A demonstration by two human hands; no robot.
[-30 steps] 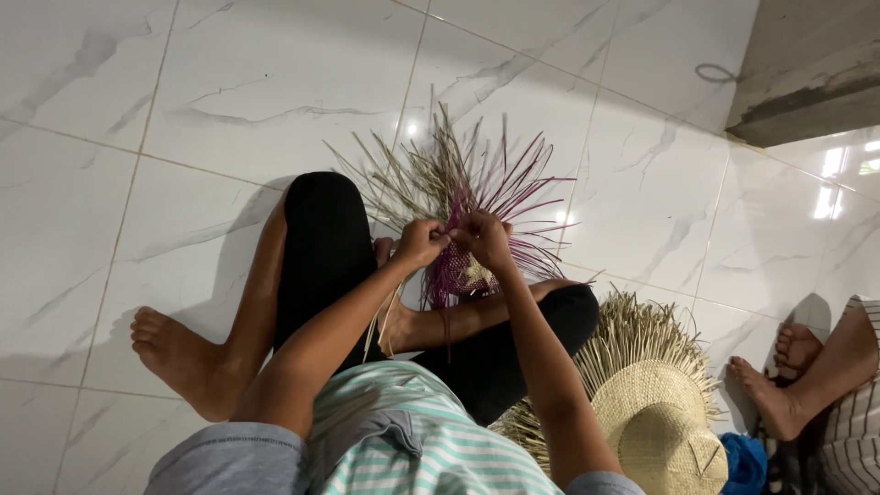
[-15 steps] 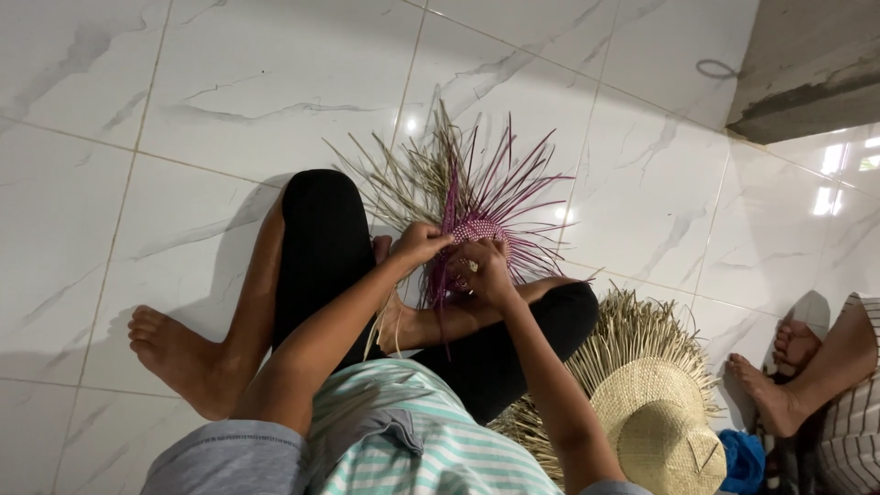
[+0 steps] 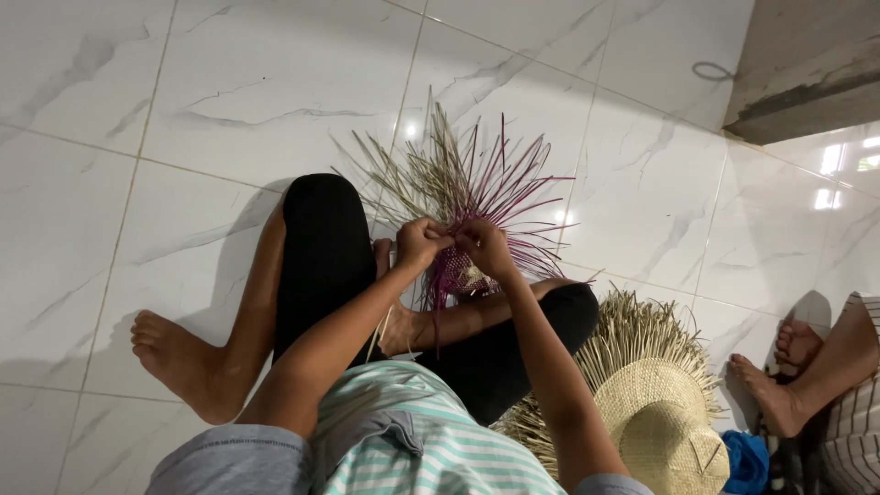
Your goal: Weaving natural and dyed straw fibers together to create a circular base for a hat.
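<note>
I sit on a white tiled floor with my legs crossed, and a half-woven piece of purple and tan straw (image 3: 463, 275) rests on my lap. Its loose strands (image 3: 467, 179) fan out upward over the tiles. My left hand (image 3: 420, 243) and my right hand (image 3: 484, 247) meet at the woven edge, fingers pinched on strands. The exact strands held are hidden by my fingers.
A tan woven straw hat (image 3: 655, 422) with a frayed, unfinished brim lies on the floor at my right. Beside it is a blue cloth (image 3: 747, 463). Another person's bare feet (image 3: 788, 376) show at the right edge. A grey step (image 3: 807, 73) runs along the top right.
My hands have shifted slightly along the woven edge, working the strands. The straw piece stays on my lap.
</note>
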